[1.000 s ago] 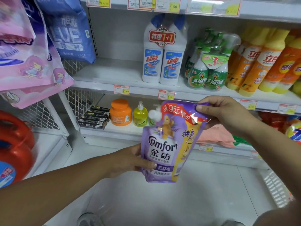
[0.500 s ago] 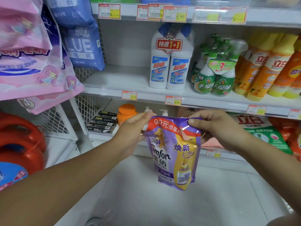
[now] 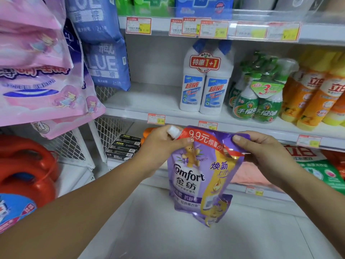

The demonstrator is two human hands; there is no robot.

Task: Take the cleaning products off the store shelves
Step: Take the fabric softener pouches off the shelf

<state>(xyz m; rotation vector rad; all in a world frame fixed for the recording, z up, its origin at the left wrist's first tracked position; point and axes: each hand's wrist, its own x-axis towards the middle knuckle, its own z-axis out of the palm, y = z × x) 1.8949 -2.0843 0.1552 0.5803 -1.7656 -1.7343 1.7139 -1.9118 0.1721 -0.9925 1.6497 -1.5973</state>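
Observation:
A purple and yellow Comfort softener pouch [image 3: 197, 176] hangs upright in front of the shelves, clear of them. My left hand [image 3: 160, 144] grips its top left corner by the white spout cap. My right hand [image 3: 261, 150] pinches the top right corner. On the middle shelf [image 3: 149, 103] stand two white toilet-cleaner bottles [image 3: 205, 86] taped as a pair, a bundle of green spray bottles [image 3: 259, 98] and several orange and yellow bottles [image 3: 313, 94].
Pink bags [image 3: 37, 71] and blue bags [image 3: 100, 53] hang at the left over a wire-mesh rack [image 3: 112, 128]. Red jugs [image 3: 24, 171] sit low at the left. Black boxes [image 3: 125, 146] and a green packet [image 3: 321, 169] lie on the lower shelf. White floor lies below.
My left hand left the pouch's lower side and rose to grip the top left corner by the spout. The pouch now hangs straight from both hands, and the view has moved closer.

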